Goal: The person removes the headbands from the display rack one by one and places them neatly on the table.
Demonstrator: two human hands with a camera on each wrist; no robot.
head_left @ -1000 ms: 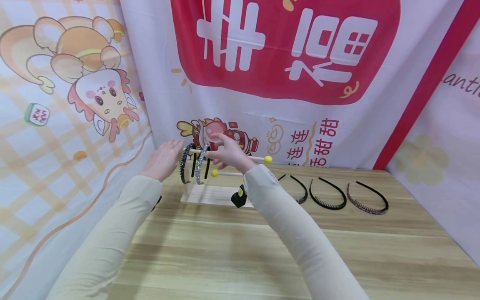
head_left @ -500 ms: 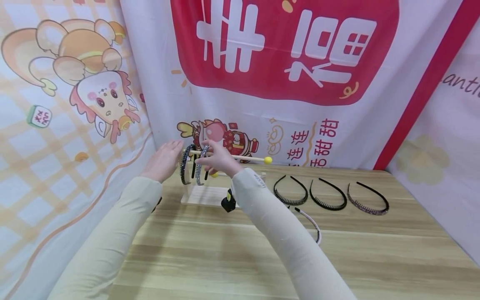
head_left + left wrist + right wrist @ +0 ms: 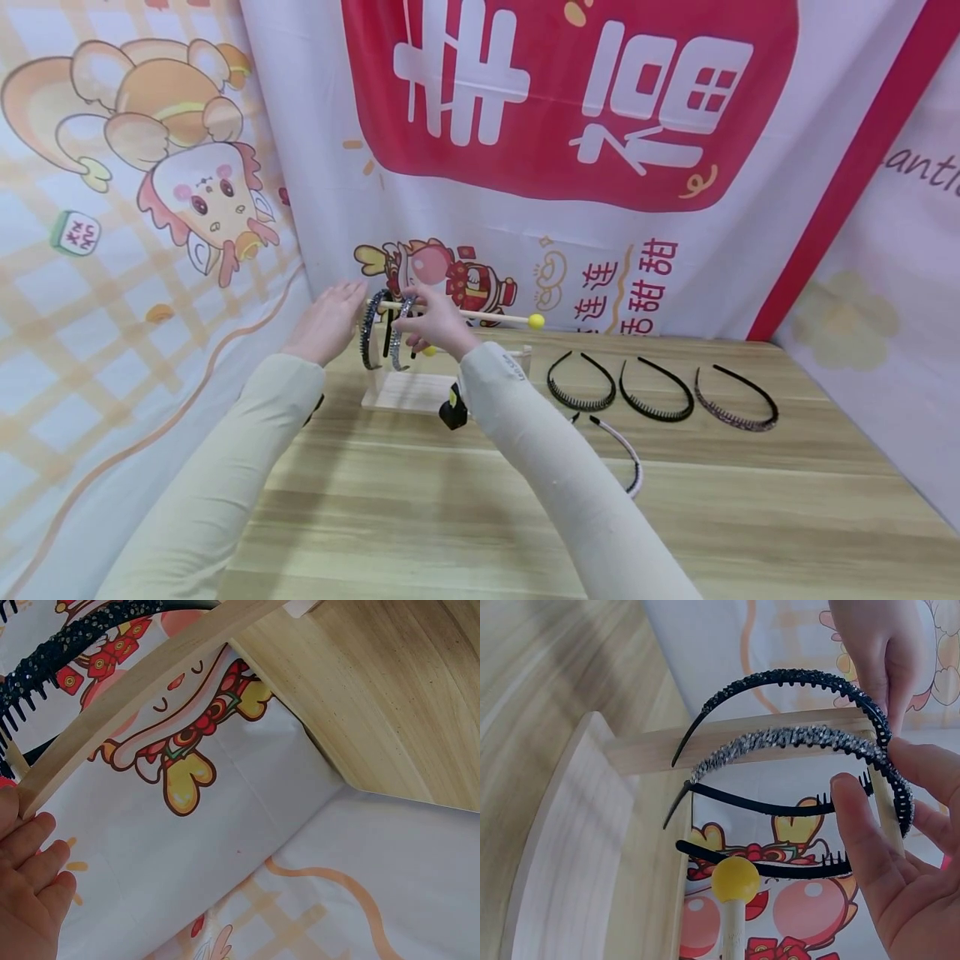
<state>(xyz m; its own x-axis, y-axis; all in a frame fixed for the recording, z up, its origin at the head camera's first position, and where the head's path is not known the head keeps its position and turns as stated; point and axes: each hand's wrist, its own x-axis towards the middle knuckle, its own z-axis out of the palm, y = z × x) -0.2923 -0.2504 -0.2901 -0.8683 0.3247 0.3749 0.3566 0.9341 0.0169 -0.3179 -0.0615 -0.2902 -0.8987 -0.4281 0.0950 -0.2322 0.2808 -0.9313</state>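
A silver-glitter toothed headband (image 3: 780, 737) hangs over the upper rod of a wooden stand (image 3: 405, 390). My right hand (image 3: 442, 325) pinches its top, thumb inside the arch and index finger outside. Left of it on the same rod hangs a black glitter headband (image 3: 369, 337), close to the stand's post (image 3: 112, 720). My left hand (image 3: 327, 323) rests its fingers against the top end of that post. In the right wrist view both headbands' dark ends point down toward the base. My right hand partly hides the rod in the head view.
On the wooden table right of the stand lie two black headbands (image 3: 660, 415), a purplish glitter one (image 3: 735, 421) and, nearer, a white one (image 3: 626, 446). Yellow balls (image 3: 536, 320) cap the rods. Printed cloth walls (image 3: 322, 208) stand behind and to the left.
My right hand has moved left along the upper rod, then stayed nearly in place by the silver headband, which tilts slightly differently. The left hand stays put. The white headband has come into view.
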